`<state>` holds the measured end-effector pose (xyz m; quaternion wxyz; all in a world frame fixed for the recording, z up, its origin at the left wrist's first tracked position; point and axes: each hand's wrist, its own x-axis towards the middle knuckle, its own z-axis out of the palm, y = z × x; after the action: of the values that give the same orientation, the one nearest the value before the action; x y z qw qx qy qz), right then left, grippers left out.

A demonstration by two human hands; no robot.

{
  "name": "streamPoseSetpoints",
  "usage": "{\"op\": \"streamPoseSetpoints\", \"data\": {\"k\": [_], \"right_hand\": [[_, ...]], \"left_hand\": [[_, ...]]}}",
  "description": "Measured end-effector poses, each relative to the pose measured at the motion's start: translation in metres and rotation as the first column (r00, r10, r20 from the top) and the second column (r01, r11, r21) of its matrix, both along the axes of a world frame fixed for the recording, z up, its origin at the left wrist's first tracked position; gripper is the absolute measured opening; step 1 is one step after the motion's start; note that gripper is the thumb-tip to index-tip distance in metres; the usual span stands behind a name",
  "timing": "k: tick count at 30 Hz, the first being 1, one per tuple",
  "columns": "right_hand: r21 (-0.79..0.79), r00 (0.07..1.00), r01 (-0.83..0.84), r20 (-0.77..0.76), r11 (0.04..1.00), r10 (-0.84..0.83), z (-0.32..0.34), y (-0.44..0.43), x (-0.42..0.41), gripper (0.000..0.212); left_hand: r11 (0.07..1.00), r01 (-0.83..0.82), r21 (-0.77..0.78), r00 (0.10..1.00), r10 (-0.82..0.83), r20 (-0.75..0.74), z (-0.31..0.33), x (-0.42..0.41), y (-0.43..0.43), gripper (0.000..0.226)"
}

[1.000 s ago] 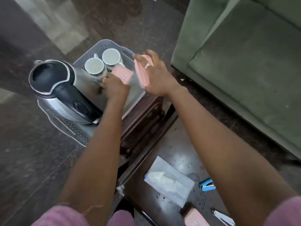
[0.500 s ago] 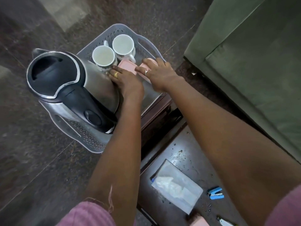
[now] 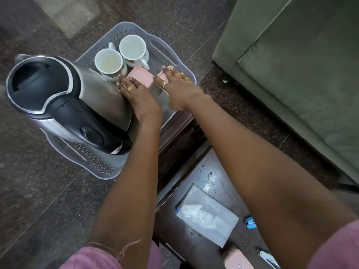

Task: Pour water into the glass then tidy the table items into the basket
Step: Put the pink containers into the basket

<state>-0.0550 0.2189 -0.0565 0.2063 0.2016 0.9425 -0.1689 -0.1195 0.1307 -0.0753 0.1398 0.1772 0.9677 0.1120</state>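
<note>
Both hands reach forward into the grey perforated basket (image 3: 171, 53). The left hand (image 3: 139, 96) lies with its fingers stretched out, their tips touching the near edge of a small pink lidded box (image 3: 140, 75) that sits flat on the basket floor. The right hand (image 3: 178, 88) is spread flat, fingers straight, pressing down on a second pink box (image 3: 161, 77), most of which it covers. Neither hand curls around anything. The two boxes lie just beside each other, between the two sets of fingers.

Just beyond the left fingertips stand two white cups (image 3: 108, 63) (image 3: 132, 47), upright and touching each other. To the left of the left hand, brushing its wrist, stands a steel electric kettle (image 3: 68, 101) with a black lid and handle, filling that end of the basket.

Below the right forearm, nearer the person, is a dark table (image 3: 209, 177) with a clear plastic tissue pack (image 3: 207, 216). To the right of the pack lies a small blue item (image 3: 250, 225). At the bottom edge are a third pink box (image 3: 238, 260) and a small metal tool (image 3: 267, 257), too cut off to identify. To the right of the right arm is a green sofa (image 3: 291, 74).
</note>
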Motion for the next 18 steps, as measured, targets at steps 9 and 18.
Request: {"op": "streamPoseSetpoints", "data": {"k": [9,18], "right_hand": [[-0.256,0.673,0.393,-0.575,0.883,-0.466,0.011,-0.054,0.108,0.047],[-0.238,0.371,0.857,-0.330,0.457,-0.868,-0.042,-0.164,0.298,0.034]], "left_hand": [[0.794,0.369,0.483,0.929,-0.316,-0.190,0.024,0.103,-0.025,0.048],[0.721,0.567,0.399,0.748,-0.654,0.119,-0.026,0.282,-0.092,0.048]]}}
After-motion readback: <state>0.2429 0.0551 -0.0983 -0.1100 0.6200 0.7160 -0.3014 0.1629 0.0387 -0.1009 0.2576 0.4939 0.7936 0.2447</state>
